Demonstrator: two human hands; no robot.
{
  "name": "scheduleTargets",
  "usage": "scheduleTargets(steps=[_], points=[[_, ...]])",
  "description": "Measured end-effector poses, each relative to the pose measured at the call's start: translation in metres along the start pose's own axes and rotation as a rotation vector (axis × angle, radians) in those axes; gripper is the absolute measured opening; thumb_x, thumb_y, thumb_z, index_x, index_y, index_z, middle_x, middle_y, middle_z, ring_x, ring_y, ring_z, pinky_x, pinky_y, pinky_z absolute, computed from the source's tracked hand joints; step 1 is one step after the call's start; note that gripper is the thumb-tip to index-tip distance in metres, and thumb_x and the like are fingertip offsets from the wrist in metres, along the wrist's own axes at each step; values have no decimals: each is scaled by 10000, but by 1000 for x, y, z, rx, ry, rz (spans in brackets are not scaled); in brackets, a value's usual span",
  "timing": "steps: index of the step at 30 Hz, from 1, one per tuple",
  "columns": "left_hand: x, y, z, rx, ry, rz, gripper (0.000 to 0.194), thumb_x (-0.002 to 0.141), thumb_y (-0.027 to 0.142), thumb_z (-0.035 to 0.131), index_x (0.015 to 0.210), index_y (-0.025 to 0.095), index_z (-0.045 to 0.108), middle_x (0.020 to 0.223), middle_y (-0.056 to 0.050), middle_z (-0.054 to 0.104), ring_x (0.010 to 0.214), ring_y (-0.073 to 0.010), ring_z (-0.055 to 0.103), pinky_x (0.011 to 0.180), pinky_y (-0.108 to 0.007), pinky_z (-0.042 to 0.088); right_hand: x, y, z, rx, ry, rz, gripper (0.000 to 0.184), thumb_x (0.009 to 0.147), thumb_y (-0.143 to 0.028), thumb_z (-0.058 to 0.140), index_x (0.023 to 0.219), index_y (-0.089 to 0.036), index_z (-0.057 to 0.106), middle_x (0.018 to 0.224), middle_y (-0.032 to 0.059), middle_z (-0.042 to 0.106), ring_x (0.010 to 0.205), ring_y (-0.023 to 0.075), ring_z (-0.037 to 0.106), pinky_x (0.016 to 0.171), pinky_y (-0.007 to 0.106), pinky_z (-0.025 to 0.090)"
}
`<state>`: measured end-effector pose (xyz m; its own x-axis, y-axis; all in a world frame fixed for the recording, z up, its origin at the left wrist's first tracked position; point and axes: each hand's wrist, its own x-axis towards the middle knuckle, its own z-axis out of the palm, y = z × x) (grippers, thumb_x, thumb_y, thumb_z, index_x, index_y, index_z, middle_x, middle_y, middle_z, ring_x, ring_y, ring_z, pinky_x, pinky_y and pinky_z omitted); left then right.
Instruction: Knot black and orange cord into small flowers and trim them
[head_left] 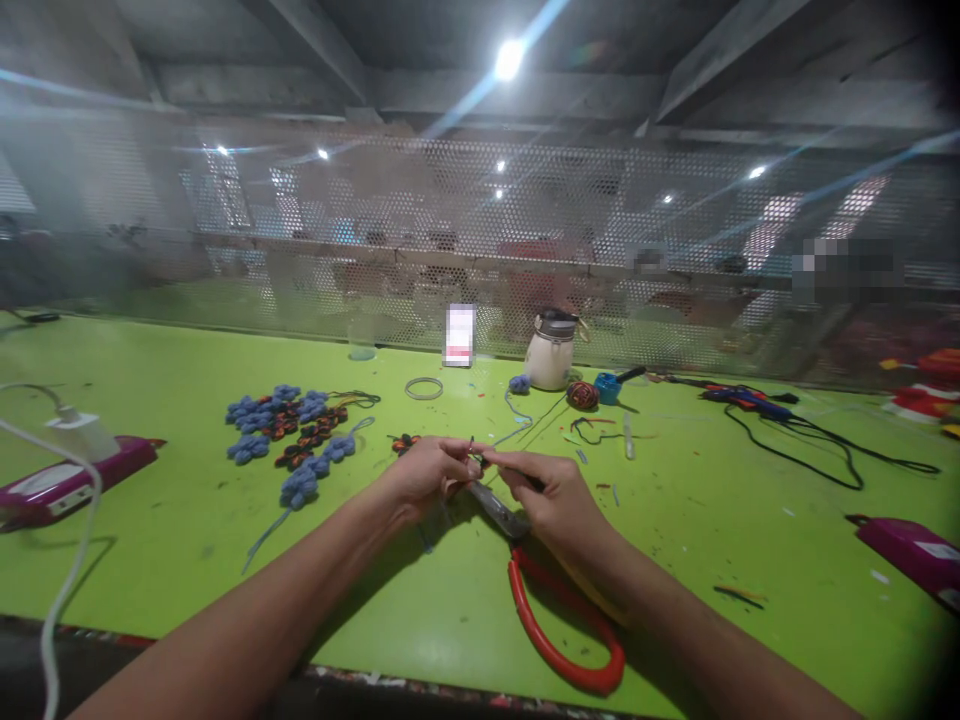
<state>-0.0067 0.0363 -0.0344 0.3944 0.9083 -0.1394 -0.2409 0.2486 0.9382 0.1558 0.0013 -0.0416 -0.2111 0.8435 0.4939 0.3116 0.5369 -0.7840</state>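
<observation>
In the middle of the green table my left hand pinches a small dark piece of yarn work between thumb and fingers. My right hand is closed around a thin crochet hook, mostly hidden in the fingers, its tip meeting the yarn work at my left fingertips. A strand of yarn runs back from there towards a dark red variegated yarn ball. Below the hands lie scissors with red handles, their grey blades pointing away from me. Blue crocheted flowers and orange-black ones lie to the left.
A cream jar, a blue pot, a blue yarn ball, a metal ring and a phone stand farther back. Purple power strips sit at both sides. A corded blue tool lies right, before a mesh screen.
</observation>
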Motion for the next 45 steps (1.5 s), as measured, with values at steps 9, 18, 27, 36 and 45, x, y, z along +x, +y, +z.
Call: scheduleTargets(steps=[9, 18, 27, 36, 45], points=[[-8, 4, 3, 40, -15, 209, 703, 613, 53, 657, 1272, 185, 450, 630, 27, 541, 560, -84, 488, 533, -207, 358, 9, 5, -3, 302, 109, 357, 407, 698, -306, 632, 1043, -91, 657, 487, -47, 428, 408, 58, 293, 397, 206, 219], [-16, 18, 2, 79, -5, 223, 498, 678, 111, 595, 1170, 178, 553, 928, -67, 631, 745, -129, 559, 640, -241, 395, 5, -14, -8, 141, 47, 222, 304, 730, -226, 569, 986, -119, 692, 502, -35, 453, 431, 68, 318, 417, 208, 282], [-14, 18, 5, 231, -7, 201, 591, 590, 160, 736, 1154, 134, 560, 684, -10, 611, 635, -122, 555, 590, -247, 394, 2, -18, -11, -94, -11, 8, 292, 769, -139, 517, 992, -201, 696, 863, 61, 699, 745, 172, 600, 703, 299, 443], [-12, 15, 9, 255, -21, 284, 663, 609, 139, 713, 1230, 130, 481, 723, 5, 578, 689, -119, 541, 696, -286, 420, 4, -21, -11, 407, -65, 423, 337, 709, -231, 628, 1028, -127, 661, 482, -59, 446, 395, 43, 302, 391, 187, 220], [-16, 20, 5, 217, -52, 240, 714, 609, 99, 696, 1273, 124, 434, 764, -22, 593, 707, -123, 535, 691, -277, 399, 5, -21, -13, 579, -114, 544, 352, 647, -218, 672, 988, -134, 660, 509, -60, 457, 373, 22, 285, 370, 171, 151]])
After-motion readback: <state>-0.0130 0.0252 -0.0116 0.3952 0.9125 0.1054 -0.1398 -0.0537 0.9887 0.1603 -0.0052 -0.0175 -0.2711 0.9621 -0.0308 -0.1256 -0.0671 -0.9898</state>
